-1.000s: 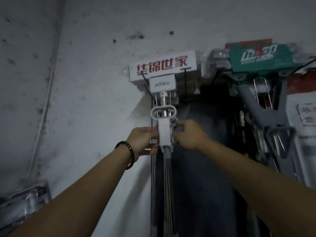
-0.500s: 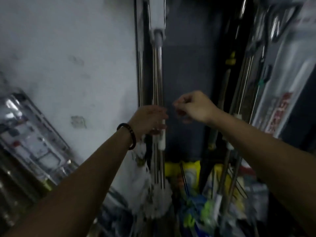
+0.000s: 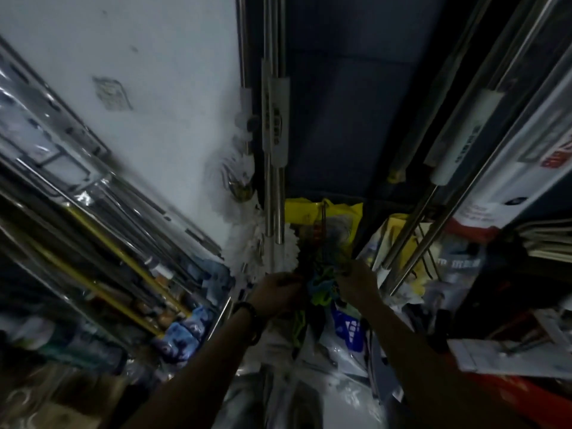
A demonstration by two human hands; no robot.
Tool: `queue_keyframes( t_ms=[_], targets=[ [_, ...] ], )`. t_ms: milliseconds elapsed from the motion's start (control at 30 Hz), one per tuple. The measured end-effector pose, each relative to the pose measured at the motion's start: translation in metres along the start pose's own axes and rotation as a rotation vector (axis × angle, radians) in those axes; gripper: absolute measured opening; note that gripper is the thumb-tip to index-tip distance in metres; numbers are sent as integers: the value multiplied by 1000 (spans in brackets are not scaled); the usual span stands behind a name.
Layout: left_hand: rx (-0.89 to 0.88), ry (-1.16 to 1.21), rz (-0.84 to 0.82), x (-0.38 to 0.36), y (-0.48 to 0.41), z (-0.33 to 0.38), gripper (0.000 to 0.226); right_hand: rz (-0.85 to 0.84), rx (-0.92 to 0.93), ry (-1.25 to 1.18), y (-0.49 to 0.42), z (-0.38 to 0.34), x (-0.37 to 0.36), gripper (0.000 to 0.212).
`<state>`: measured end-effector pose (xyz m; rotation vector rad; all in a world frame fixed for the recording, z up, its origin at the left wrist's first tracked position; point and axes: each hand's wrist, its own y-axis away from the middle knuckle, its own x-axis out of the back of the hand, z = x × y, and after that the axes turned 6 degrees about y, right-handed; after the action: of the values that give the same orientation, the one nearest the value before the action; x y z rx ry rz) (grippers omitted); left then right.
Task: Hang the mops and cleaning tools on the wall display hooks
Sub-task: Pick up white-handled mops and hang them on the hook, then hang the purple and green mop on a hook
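Note:
A hung mop with steel poles and a white sleeve (image 3: pixel 275 125) drops down the wall, its white strands (image 3: pixel 250 243) fanned out low at the left. Below it my left hand (image 3: pixel 277 294) and my right hand (image 3: pixel 356 284) meet on a tangled blue-green bundle of cleaning tools (image 3: pixel 322 289). Both hands have their fingers closed around that bundle. More steel mop poles (image 3: pixel 433 193) hang at the right.
Foil-wrapped rods and yellow poles (image 3: pixel 102 230) lean at the left. Yellow bags (image 3: pixel 337 212) hang behind the bundle. Plastic-wrapped goods (image 3: pixel 346 332) pile up on the floor, and boxes and printed cartons (image 3: pixel 507 354) stack at the right.
The view has swung down from the wall hooks to the floor. Both hands have dropped from the hung mop's handle to the blue-green bundle below it.

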<state>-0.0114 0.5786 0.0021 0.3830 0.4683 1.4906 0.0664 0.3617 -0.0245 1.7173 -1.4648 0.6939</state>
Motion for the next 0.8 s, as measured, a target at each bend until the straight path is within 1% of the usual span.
queue_keyframes(
  t_ms=[33,67,167,200,233,300,367,433,467,533,567,633,667,700,767,800],
  targets=[
    [25,2,-2,-6,-5,-9,27,-17,16,5,-7,11,-7,38],
    [32,22,-2,-13,-11,-18,26,-41,23,7,-15,19,-10,46],
    [82,28,69,-33,-21,-29,13,-134,32,137,-53,39,-16,54],
    [113,18,105,-37,-24,-33,22,-179,23,216,-66,44,-18,57],
    [123,18,133,-41,-26,-37,25,-216,21,298,-77,47,-19,63],
    [172,34,147,-49,-33,-44,16,-248,50,442,-98,56,-20,78],
    [224,60,172,-48,-44,-54,23,-289,85,485,-109,56,-15,86],
    [262,108,181,-47,-54,-61,28,-361,45,428,-118,59,-14,91],
    [289,111,172,-47,-56,-61,26,-400,5,383,-123,62,-15,93],
    [326,91,178,-51,-57,-57,13,-429,-48,310,-140,71,-23,97],
    [321,68,178,-52,-60,-63,12,-434,-50,297,-152,80,-30,94],
    [283,-1,186,-53,-68,-74,14,-457,-64,319,-193,125,-61,85],
    [260,-48,191,-54,-67,-74,13,-473,-70,347,-205,134,-69,86],
    [241,-86,188,-55,-67,-75,20,-480,-62,358,-206,128,-67,87],
    [219,-156,193,-57,-67,-80,49,-492,-23,365,-205,119,-66,85],
    [219,-166,200,-56,-67,-82,54,-494,-23,403,-198,107,-60,87]
  ],
)
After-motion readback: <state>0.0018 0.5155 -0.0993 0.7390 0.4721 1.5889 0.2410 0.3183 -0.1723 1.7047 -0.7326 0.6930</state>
